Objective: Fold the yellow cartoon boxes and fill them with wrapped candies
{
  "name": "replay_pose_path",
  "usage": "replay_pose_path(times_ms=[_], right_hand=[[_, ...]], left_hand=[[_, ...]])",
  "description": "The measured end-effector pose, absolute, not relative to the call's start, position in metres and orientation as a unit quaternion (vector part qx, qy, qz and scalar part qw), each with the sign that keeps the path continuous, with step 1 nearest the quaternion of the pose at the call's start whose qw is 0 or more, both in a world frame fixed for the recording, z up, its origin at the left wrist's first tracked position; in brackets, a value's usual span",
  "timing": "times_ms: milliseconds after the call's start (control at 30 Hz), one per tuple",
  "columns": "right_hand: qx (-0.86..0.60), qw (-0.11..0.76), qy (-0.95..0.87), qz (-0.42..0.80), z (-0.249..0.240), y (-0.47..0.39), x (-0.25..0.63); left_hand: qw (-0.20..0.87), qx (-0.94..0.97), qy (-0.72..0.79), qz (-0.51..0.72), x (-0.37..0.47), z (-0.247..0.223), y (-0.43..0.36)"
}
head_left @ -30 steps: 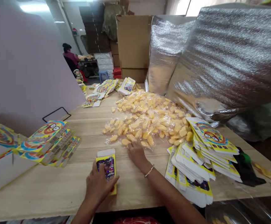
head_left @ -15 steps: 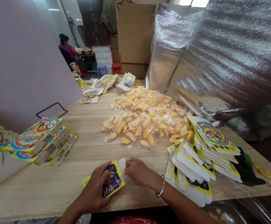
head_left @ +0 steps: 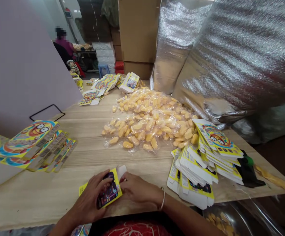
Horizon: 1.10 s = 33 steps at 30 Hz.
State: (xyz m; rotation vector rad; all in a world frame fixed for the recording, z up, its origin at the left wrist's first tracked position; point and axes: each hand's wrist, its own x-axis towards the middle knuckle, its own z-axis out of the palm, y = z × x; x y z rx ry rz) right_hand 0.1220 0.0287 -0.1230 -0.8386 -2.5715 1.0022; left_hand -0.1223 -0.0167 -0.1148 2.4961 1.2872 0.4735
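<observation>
A yellow printed box (head_left: 109, 191) with a dark picture lies at the table's near edge, tilted. Wrapped around its left side is my left hand (head_left: 90, 200). At the right end of the box, beside its raised white flap (head_left: 121, 171), my right hand (head_left: 137, 189) has its fingers closed; whatever they pinch is hidden. A bracelet circles my right wrist. Beyond the hands spreads a pile of yellow pieces in clear wrappers (head_left: 152, 123).
Flat printed boxes (head_left: 194, 167) are stacked at the right, filled-looking boxes (head_left: 29, 137) at the left, more (head_left: 105, 83) at the back. Silver foil bags (head_left: 231, 65) stand behind the table (head_left: 83, 154). A seated person (head_left: 65, 46) is far back left.
The view has shifted, so most things appear further left and slightly higher. My right hand has moved closer against the box's open end; my left hand keeps its hold.
</observation>
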Motion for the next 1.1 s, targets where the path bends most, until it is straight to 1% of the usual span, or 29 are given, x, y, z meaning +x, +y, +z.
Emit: replay_pose_path(times_ms=[33, 67, 100, 167, 233, 300, 367, 467, 533, 633, 767, 800, 833, 867, 900, 967, 1000, 1033, 1100], right_hand=[[-0.289, 0.149, -0.865, 0.383, -0.125, 0.038, 0.121], [-0.32, 0.179, -0.841, 0.398, -0.126, 0.05, 0.12], [-0.374, 0.211, -0.817, 0.384, -0.127, 0.064, 0.118], [-0.48, 0.248, -0.79, 0.29, -0.125, 0.095, 0.112], [-0.501, 0.233, -0.804, 0.22, -0.122, 0.117, 0.109], [-0.487, 0.198, -0.825, 0.207, -0.12, 0.122, 0.111], [-0.457, 0.187, -0.837, 0.238, -0.123, 0.109, 0.12], [-0.365, 0.204, -0.853, 0.311, -0.13, 0.074, 0.139], [-0.314, 0.207, -0.862, 0.339, -0.133, 0.056, 0.143], [-0.302, 0.208, -0.85, 0.378, -0.137, 0.045, 0.126], [-0.272, 0.246, -0.735, 0.571, -0.143, 0.043, 0.088], [-0.277, 0.256, -0.71, 0.595, -0.144, 0.045, 0.082], [-0.307, 0.271, -0.699, 0.586, -0.143, 0.048, 0.079], [-0.36, 0.288, -0.703, 0.542, -0.141, 0.055, 0.079], [-0.425, 0.293, -0.719, 0.465, -0.137, 0.064, 0.082], [-0.53, 0.263, -0.753, 0.288, -0.129, 0.088, 0.092], [-0.554, 0.233, -0.767, 0.227, -0.125, 0.1, 0.098], [-0.564, 0.204, -0.777, 0.192, -0.121, 0.111, 0.105], [-0.57, 0.17, -0.783, 0.181, -0.119, 0.121, 0.118]], left_hand=[[0.15, 0.872, 0.438, 0.157, -0.121, -0.114, -0.016], [0.154, 0.877, 0.431, 0.148, -0.12, -0.113, -0.016], [0.158, 0.879, 0.428, 0.139, -0.119, -0.112, -0.016], [0.165, 0.878, 0.431, 0.126, -0.118, -0.11, -0.015], [0.173, 0.876, 0.437, 0.113, -0.117, -0.108, -0.014], [0.179, 0.874, 0.44, 0.104, -0.116, -0.107, -0.014], [0.183, 0.872, 0.442, 0.104, -0.115, -0.107, -0.013], [0.191, 0.868, 0.444, 0.113, -0.114, -0.106, -0.013], [0.196, 0.867, 0.443, 0.116, -0.114, -0.106, -0.014], [0.194, 0.87, 0.437, 0.122, -0.115, -0.107, -0.014], [0.169, 0.874, 0.44, 0.119, -0.117, -0.111, -0.013], [0.163, 0.876, 0.44, 0.112, -0.117, -0.112, -0.013], [0.158, 0.878, 0.44, 0.104, -0.118, -0.112, -0.012], [0.156, 0.879, 0.441, 0.094, -0.118, -0.113, -0.012], [0.156, 0.879, 0.443, 0.083, -0.118, -0.113, -0.011], [0.16, 0.877, 0.448, 0.065, -0.118, -0.112, -0.011], [0.162, 0.877, 0.448, 0.06, -0.118, -0.111, -0.011], [0.164, 0.877, 0.448, 0.058, -0.118, -0.11, -0.011], [0.165, 0.877, 0.448, 0.062, -0.117, -0.109, -0.011]])
